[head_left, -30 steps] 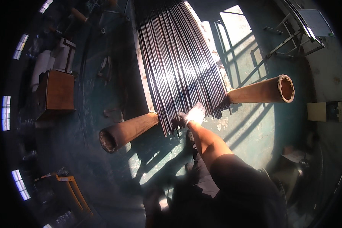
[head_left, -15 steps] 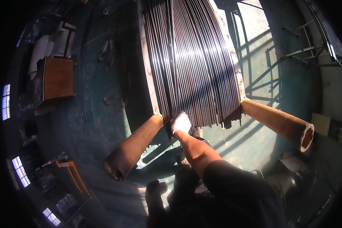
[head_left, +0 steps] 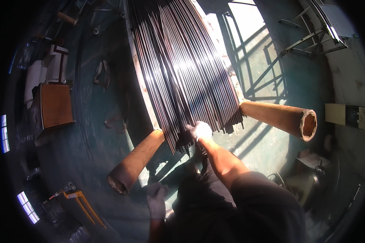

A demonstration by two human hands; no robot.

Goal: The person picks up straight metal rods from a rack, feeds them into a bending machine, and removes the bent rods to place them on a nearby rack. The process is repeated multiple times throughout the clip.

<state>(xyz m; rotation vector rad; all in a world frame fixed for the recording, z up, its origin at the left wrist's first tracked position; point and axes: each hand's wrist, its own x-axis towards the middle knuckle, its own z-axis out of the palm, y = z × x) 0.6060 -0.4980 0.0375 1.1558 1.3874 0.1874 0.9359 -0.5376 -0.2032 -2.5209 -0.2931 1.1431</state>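
A wide layer of long, thin metal rods (head_left: 178, 73) lies lengthwise in front of me, its near ends uneven. At these ends, left of the middle, my right hand (head_left: 201, 130) in a white glove has its fingers closed against the rods. What exactly they grip is partly hidden by the hand. My left hand (head_left: 156, 200), in a greyish glove, hangs low in the shade beside my body, away from the rods. Its fingers are too dark to make out, and nothing plainly shows in it.
Two rusty pipes slant toward me, the left pipe (head_left: 138, 160) and the right pipe (head_left: 278, 115), flanking the rod ends. Left stand a brown box (head_left: 57, 106) and a yellow metal frame (head_left: 81, 202). A metal stand (head_left: 308, 46) is at the far right.
The view has shifted. My right hand has moved rightward across the rod ends, and some rods on the left now lie at a different slant. My left hand shows more plainly.
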